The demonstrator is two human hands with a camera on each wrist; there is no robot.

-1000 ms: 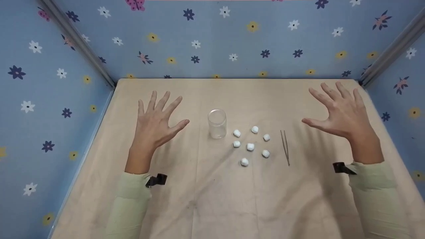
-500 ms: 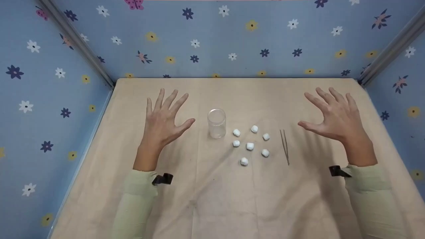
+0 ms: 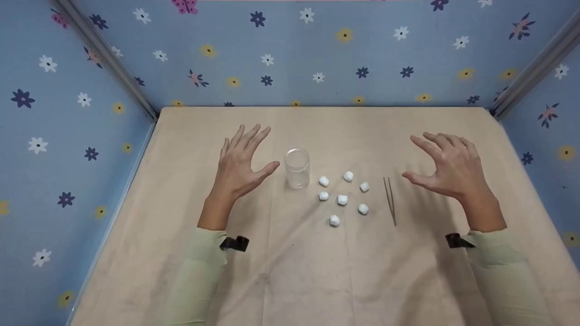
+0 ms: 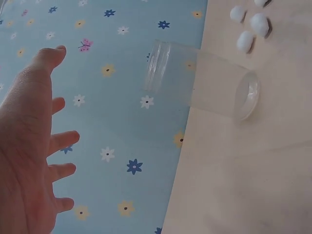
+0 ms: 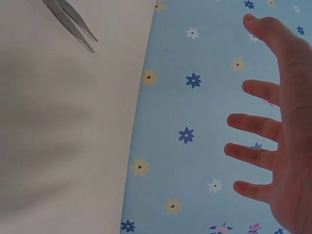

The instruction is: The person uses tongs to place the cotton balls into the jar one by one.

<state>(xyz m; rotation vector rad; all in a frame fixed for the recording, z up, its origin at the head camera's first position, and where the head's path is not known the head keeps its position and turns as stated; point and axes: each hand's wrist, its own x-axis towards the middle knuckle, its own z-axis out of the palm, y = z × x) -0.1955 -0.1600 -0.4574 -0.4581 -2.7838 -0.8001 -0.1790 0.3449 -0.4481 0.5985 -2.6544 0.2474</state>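
Note:
A clear, lidless jar (image 3: 297, 174) stands upright near the table's middle, and the left wrist view also catches the jar (image 4: 219, 83). Left of it hovers my left hand (image 3: 239, 170), fingers spread, thumb pointing toward the jar without touching. Several white cotton balls (image 3: 342, 200) lie scattered to the jar's right. Beyond them rests a pair of metal tweezers (image 3: 390, 201), tips pointing away from me; part of the tweezers (image 5: 73, 24) shows in the right wrist view. My right hand (image 3: 453, 170) is held in the air right of the tweezers, fingers slightly bent, holding nothing.
A beige cloth (image 3: 308, 280) with fold lines covers the table. Blue flowered panels (image 3: 290, 54) rise at the back and on both sides, with grey metal posts (image 3: 108, 59) in the corners. A black camera mount sits on each wrist.
Both hands have moved inward: the left one rightward toward the jar, the right one leftward and slightly nearer, its fingers bending more. The jar, cotton balls and tweezers have stayed put.

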